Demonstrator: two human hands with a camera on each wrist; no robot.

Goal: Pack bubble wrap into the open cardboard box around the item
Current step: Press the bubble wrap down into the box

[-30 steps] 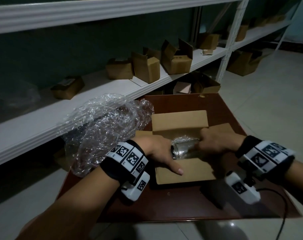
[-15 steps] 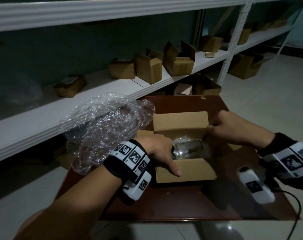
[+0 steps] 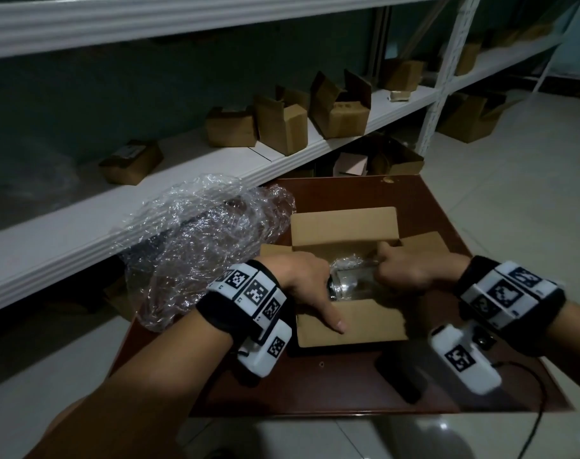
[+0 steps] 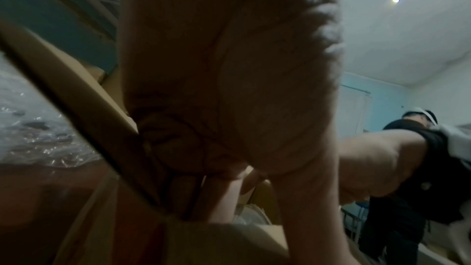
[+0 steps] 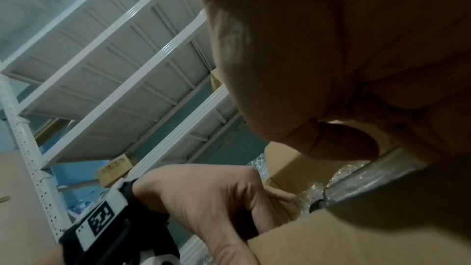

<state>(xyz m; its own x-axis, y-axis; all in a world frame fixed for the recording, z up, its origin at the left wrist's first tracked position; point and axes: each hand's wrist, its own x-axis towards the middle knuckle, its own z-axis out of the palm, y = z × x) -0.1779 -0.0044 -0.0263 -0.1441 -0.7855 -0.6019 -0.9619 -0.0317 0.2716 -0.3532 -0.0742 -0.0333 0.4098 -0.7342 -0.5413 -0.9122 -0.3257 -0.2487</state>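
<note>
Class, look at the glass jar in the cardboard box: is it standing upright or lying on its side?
On its side: the glass jar lies lengthwise in the cardboard box, neck toward the left hand.

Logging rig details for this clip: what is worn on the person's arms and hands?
Bare forearms and hands, no sleeves or gloves. Each wrist has a black band with white square-patterned marker tiles and a white camera pod underneath. A thin black cable trails from the right unit.

jar [image 3: 351,286] in box [image 3: 351,326], bubble wrap [image 3: 199,240] left

We see a dim room with white shelves [image 3: 215,167], a teal wall [image 3: 116,94], a pale tiled floor [image 3: 513,193] and a brown table [image 3: 348,385].
</note>
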